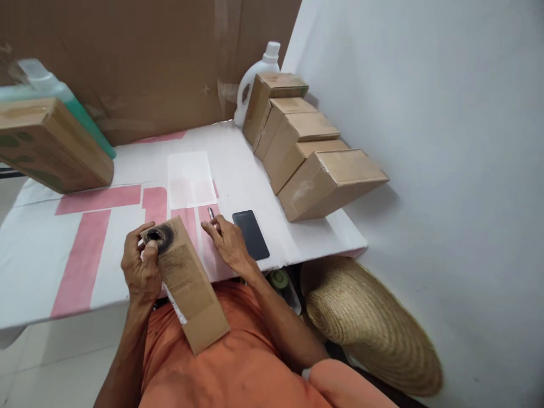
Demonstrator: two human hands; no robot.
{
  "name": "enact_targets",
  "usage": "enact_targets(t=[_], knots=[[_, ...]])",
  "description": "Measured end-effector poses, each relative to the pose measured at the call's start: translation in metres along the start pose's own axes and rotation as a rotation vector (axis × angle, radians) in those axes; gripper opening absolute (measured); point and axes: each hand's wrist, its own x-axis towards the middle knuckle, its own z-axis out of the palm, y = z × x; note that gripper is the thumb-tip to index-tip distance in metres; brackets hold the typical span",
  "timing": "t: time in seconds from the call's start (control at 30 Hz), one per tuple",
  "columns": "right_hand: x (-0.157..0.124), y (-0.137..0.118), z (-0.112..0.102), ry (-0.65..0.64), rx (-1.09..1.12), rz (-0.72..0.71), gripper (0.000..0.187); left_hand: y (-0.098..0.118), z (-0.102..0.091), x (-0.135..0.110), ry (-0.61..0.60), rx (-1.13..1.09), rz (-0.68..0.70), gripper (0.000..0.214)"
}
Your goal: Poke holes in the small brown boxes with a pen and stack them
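Thumb and fingers of the left hand (142,269) are closed on a cardboard piece (191,283), thumb at its dark patch (167,235). Its long axis slants from that hand – the nearer one – down rightward over orange clothing (238,362). Right hand (229,243), apart to the right, curls around a pen-like object (211,213). Just beside: phone (251,235). Beyond: white sheet (191,173), boxes (308,184).

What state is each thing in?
Cardboard piece, in left hand, darkened at its far end.
Pen-like tool, in right hand.
Phone, lying flat, screen dark.
White sheet, lying flat.
White bottle, upright, capped.
Green bottle, capped.
Small boxes, closed, in a row.
Green-marked box, closed.
Straw hat, tilted.
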Motion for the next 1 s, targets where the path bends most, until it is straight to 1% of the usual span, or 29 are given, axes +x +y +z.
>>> enact_targets(t=[0.07, 0.13, 0.2, 0.3, 0.33, 0.37, 0.4, 0.43, 0.53, 0.57, 0.6, 0.63, 0.7, 0.77, 0.87, 1.0], knots=[[-0.001, 0.015, -0.002, -0.084, -0.257, 0.139, 0.026, -0.001, 0.003, 0.001, -0.020, -0.018, -0.013, 0.035], [-0.002, 0.024, 0.001, -0.117, -0.343, 0.205, 0.024, -0.002, 0.006, 0.001, -0.049, -0.041, -0.015, 0.036], [-0.001, 0.029, 0.006, -0.109, -0.322, 0.218, 0.020, -0.004, 0.008, 0.001, -0.085, -0.062, -0.009, 0.039], [0.002, 0.036, 0.009, -0.091, -0.243, 0.191, 0.004, -0.007, 0.009, 0.000, -0.151, -0.086, -0.012, 0.048], [0.002, 0.038, 0.007, -0.090, -0.218, 0.171, 0.004, -0.009, 0.009, 0.000, -0.178, -0.088, -0.010, 0.052], [0.003, 0.039, 0.004, -0.080, -0.164, 0.151, 0.008, -0.010, 0.008, 0.000, -0.207, -0.084, 0.000, 0.056], [0.004, 0.039, 0.001, -0.053, -0.055, 0.128, 0.012, -0.011, 0.008, 0.001, -0.236, -0.075, 0.013, 0.061], [0.003, 0.037, -0.003, -0.007, 0.113, 0.098, 0.014, -0.011, 0.008, 0.001, -0.262, -0.066, 0.029, 0.065], [0.000, 0.023, -0.015, 0.175, 0.779, -0.033, 0.022, -0.009, 0.009, 0.001, -0.324, -0.054, 0.061, 0.071], [-0.003, 0.015, -0.018, 0.206, 0.943, -0.083, 0.024, -0.008, 0.011, 0.001, -0.339, -0.056, 0.064, 0.071], [-0.006, 0.007, -0.019, 0.204, 1.032, -0.132, 0.026, -0.007, 0.012, 0.001, -0.350, -0.060, 0.069, 0.071], [-0.009, -0.002, -0.019, 0.179, 1.074, -0.172, 0.027, -0.006, 0.013, 0.001, -0.358, -0.065, 0.076, 0.071], [-0.016, -0.016, -0.017, 0.109, 1.079, -0.229, 0.026, -0.004, 0.016, 0.001, -0.362, -0.073, 0.096, 0.071], [-0.021, -0.026, -0.012, 0.071, 1.040, -0.266, 0.025, -0.002, 0.017, 0.000, -0.359, -0.077, 0.115, 0.071], [-0.025, -0.029, -0.009, 0.076, 0.954, -0.292, 0.024, -0.001, 0.017, -0.001, -0.353, -0.075, 0.132, 0.070], [-0.026, -0.029, -0.013, 0.096, 0.778, -0.312, 0.017, 0.002, 0.018, -0.003, -0.351, -0.068, 0.142, 0.071]])
